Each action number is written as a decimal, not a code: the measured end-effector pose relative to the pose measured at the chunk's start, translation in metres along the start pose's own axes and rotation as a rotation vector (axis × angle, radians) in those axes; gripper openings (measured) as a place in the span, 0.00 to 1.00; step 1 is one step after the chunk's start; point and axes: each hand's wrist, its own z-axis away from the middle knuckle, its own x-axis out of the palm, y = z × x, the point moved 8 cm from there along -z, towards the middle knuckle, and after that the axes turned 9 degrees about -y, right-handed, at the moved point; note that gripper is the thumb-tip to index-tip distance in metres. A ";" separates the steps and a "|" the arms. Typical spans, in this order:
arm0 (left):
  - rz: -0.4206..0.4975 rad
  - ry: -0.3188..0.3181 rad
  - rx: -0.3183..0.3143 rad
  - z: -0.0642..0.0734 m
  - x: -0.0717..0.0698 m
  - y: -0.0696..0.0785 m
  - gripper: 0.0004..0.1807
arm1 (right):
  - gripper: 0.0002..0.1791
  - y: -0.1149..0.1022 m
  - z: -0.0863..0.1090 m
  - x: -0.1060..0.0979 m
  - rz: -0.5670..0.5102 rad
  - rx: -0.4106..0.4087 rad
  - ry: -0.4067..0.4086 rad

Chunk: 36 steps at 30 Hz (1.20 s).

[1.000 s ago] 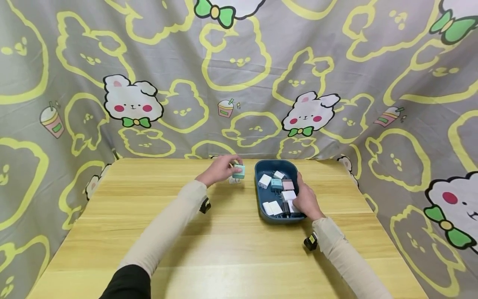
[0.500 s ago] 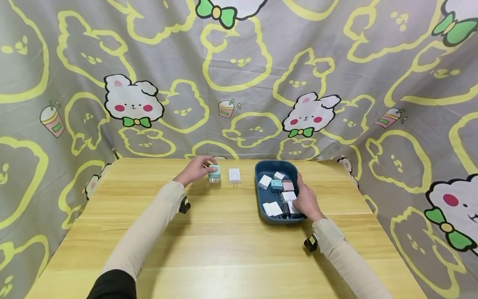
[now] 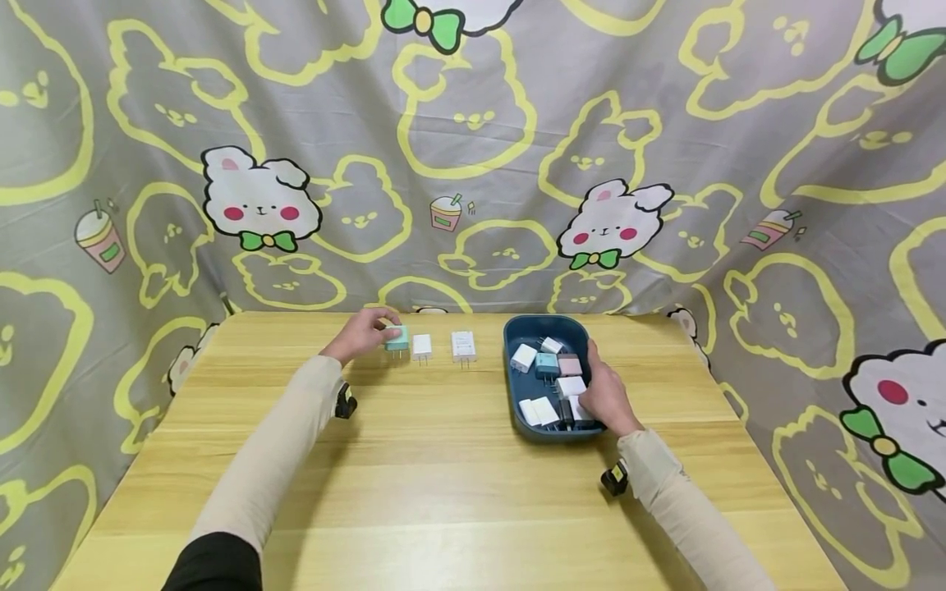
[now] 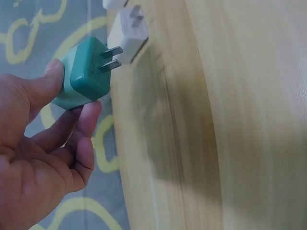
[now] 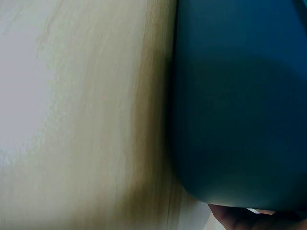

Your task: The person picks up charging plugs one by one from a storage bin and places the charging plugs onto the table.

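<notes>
In the head view, my left grip (image 3: 362,335) is drawn narrow, pinching a green charger (image 3: 397,337) at the far edge of the bench (image 3: 458,492), whose prongs face my side. I cannot tell whether it touches the wood. Just to its right lies a small white charger (image 3: 421,345), and a little farther right a bigger white charger (image 3: 463,345), both with prongs toward me. My right grip (image 3: 609,396) holds the right wall of a blue container (image 3: 526,431), thumb over the rim. Inside I see a teal charger (image 3: 547,364) next to a pink charger (image 3: 569,365), several white ones around them, and a black charger (image 3: 566,412) close to my thumb. Beige sleeves (image 3: 259,468) cover both my forearms, and a patterned curtain (image 3: 510,139) hangs behind the bench.

In the left wrist view, I have the green charger between my thumb and fingertips, its darker face turned away from my palm and two metal prongs (image 4: 113,51) sticking out over the bench. Just past it sits a white charger, with a sliver of another at the top edge.

In the right wrist view, the container's outer wall fills the right side in dim light, standing on the bench. Only some of my fingers show, at the bottom edge beside the wall.
</notes>
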 end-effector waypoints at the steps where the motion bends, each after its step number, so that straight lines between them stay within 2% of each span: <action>1: 0.013 -0.005 -0.013 0.000 0.000 -0.004 0.12 | 0.58 0.000 0.000 0.000 -0.008 0.007 -0.003; 4: 0.016 -0.003 -0.048 0.002 -0.003 -0.014 0.13 | 0.58 0.000 0.000 0.000 -0.010 0.013 -0.007; 12: 0.038 -0.007 -0.086 0.003 -0.006 -0.034 0.16 | 0.58 0.000 -0.001 0.001 -0.008 0.011 -0.005; 21: 0.048 -0.008 -0.141 0.003 -0.004 -0.044 0.15 | 0.58 0.000 0.001 -0.003 0.024 -0.018 0.044; 29: 0.006 0.012 -0.146 0.000 -0.001 -0.053 0.16 | 0.58 0.001 0.000 -0.001 0.005 0.000 0.025; 36: -0.057 0.052 -0.132 -0.005 -0.002 -0.052 0.14 | 0.58 0.001 0.000 -0.001 0.004 0.010 0.014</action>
